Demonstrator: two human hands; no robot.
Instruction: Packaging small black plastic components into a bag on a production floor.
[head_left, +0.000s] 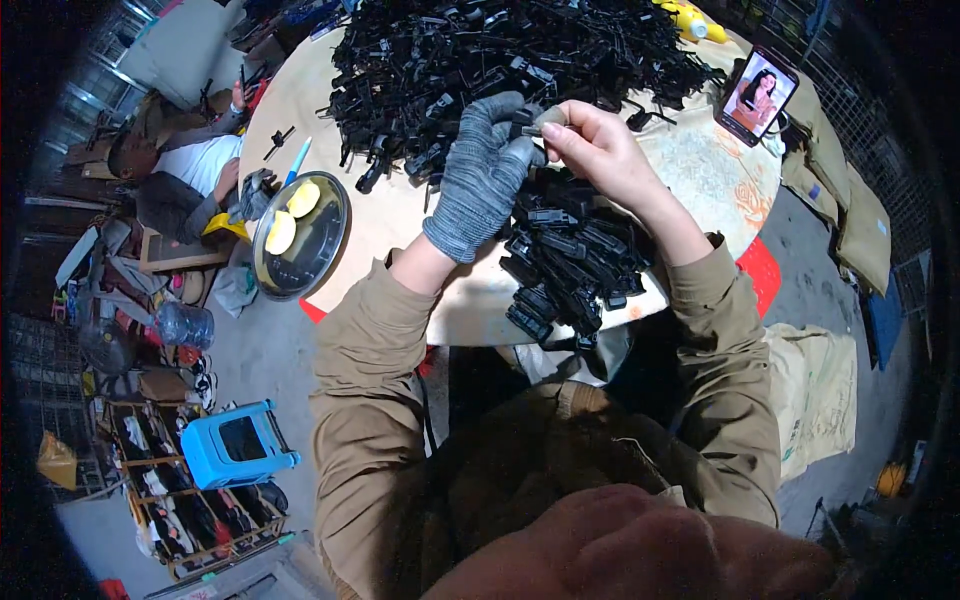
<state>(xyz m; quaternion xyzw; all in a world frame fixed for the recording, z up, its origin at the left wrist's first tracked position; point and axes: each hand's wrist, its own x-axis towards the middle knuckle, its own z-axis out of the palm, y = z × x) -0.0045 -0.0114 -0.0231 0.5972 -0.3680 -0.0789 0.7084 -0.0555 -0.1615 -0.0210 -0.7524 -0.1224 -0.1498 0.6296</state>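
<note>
In a knitted grey glove, my left hand (474, 188) is closed around a small black plastic part (522, 120), most of which the fingers hide. My right hand (612, 158) has bare skin, with a pale cover on the index fingertip. Its thumb and index finger pinch together right beside that part; whatever lies between them is too small to make out. Beyond both hands spreads a big heap of black plastic parts (430, 60). A smaller pile of black parts (575, 255) lies near the table's front edge, below my right wrist.
On the round table (385, 215), a dark dish (325, 245) with two yellow pieces stands left, near a light-blue pen-like stick (299, 160). A phone (740, 122) leans upright at the right. Another person (205, 165) is at the far left. A blue stool (215, 450) stands on the floor.
</note>
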